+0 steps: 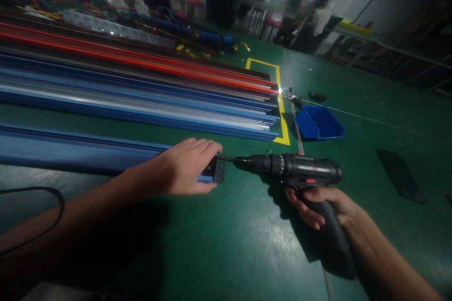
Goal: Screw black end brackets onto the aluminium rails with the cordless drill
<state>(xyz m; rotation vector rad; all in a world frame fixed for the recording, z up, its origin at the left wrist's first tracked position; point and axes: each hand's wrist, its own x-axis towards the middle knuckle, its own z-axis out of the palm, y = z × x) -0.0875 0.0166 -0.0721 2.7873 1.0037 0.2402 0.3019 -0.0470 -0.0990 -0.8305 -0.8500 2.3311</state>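
A long blue channel-shaped rail (88, 151) lies on a glossy green surface (247, 244), its end clasped by the curled fingers of the left hand (190, 167), the right hand (326, 202) with fingers wrapped round a black pistol-shaped drill (305, 167) pointing at that end, parallel blue and orange rails (148, 91) and an open blue plastic bin (306, 124) beyond.

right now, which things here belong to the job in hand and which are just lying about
In the job:
- drill, in the right hand
- blue profile, its end under the left hand
- dark end piece, facing the drill

Apparently lying about:
- blue bin
- dark strip
- row of red and blue profiles, untouched
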